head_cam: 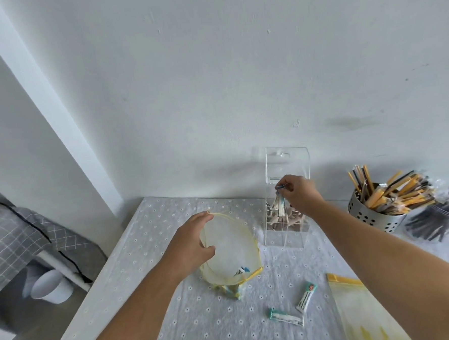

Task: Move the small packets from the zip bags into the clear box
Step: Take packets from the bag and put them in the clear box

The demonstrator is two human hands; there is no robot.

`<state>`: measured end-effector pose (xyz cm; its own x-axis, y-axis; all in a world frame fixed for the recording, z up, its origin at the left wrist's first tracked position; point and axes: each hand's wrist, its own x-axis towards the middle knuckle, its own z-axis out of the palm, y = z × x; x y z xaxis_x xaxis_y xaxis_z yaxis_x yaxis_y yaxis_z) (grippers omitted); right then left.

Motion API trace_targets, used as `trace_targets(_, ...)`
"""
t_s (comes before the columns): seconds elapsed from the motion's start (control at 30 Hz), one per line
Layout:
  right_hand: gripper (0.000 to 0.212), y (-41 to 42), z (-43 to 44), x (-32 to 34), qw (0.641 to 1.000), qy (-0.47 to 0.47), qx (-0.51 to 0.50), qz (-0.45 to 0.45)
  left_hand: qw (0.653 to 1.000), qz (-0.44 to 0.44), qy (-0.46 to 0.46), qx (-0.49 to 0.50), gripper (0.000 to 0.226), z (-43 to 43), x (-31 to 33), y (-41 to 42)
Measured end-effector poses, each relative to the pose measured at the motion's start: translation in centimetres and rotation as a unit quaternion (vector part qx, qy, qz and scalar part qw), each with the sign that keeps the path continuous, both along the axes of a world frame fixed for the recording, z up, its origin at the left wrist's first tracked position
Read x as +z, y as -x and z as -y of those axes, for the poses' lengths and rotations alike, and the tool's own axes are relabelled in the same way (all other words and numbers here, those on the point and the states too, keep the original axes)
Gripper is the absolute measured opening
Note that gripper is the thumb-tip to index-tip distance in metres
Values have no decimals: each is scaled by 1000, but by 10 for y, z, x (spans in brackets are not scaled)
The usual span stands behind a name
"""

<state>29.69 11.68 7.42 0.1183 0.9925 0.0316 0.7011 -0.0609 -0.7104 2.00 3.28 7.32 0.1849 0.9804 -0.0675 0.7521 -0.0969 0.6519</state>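
My left hand grips the rim of a clear zip bag with a yellow zip edge and holds its mouth wide open; a few small packets lie at its bottom. My right hand pinches a bundle of small packets by their top ends, hanging over the open top of the clear box. The box stands near the wall with its lid raised and several packets inside. Two loose packets lie on the tablecloth. A second, flat zip bag lies at the lower right, partly under my right forearm.
A perforated metal cup full of yellow stick packets stands at the right, with a clear bag of dark sticks beside it. The table's left edge drops to the floor, where a white bin and a grey cushion sit.
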Motion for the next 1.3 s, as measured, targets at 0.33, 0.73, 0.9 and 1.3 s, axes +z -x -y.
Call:
trace_targets(0.33, 14, -1, -9, -30, 999, 19, 15, -23, 1000, -13, 0, 5, 67, -14, -1, -6)
trace_targets(0.73, 12, 62, 77, 32, 984, -53, 161, -51, 1000, -18, -3, -21, 70, -1, 9, -14)
trace_targets(0.9, 22, 106, 100, 8, 946, 23, 299, 120, 999, -31, -16, -36, 77, 26, 5, -3)
trace_targets(1.3, 25, 158, 79, -56, 806, 192, 323, 458, 997, 26, 43, -58, 81, 52, 7, 13)
